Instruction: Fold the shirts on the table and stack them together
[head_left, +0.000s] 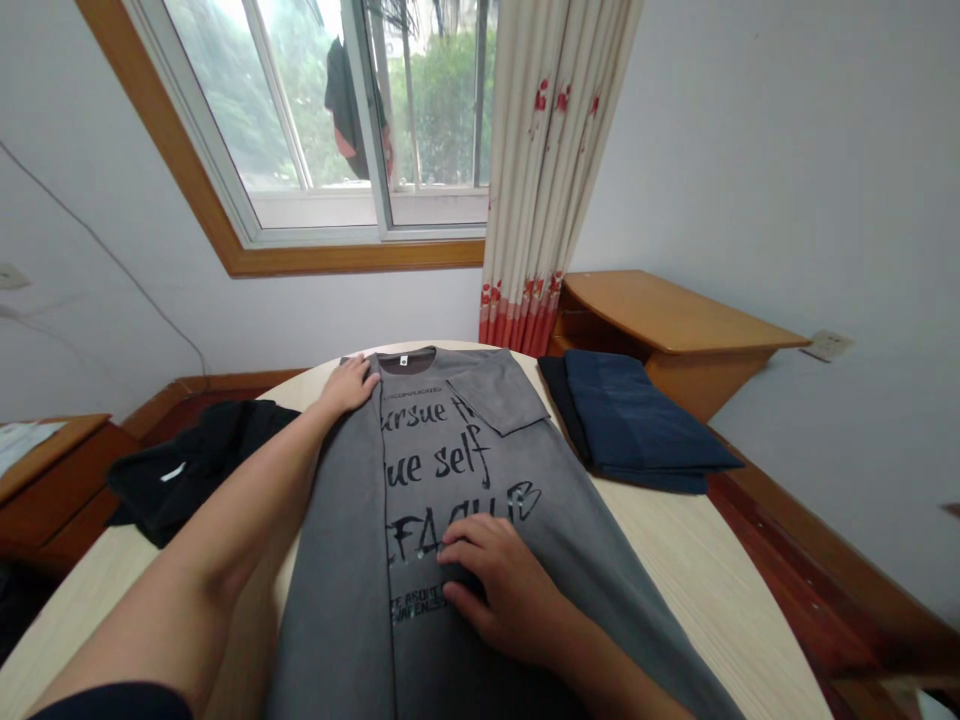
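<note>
A grey T-shirt (442, 470) with black lettering lies on a pale wooden table (739, 590), its collar toward the window. The shirt's left side is folded inward in a long strip, and the right sleeve lies across the chest. My left hand (349, 385) rests flat on the folded shoulder beside the collar, fingers extended. Over the lower lettering is my right hand (502, 580), its fingers loosely bent and apart from the thumb, holding nothing. Whether its fingertips touch the cloth I cannot tell.
Folded dark blue clothing (645, 425) lies at the table's right, partly over a black piece. A rumpled black garment (202, 465) sits at the left edge. Beyond stand a wooden desk (675, 310), a floral curtain (536, 180) and a window (431, 120).
</note>
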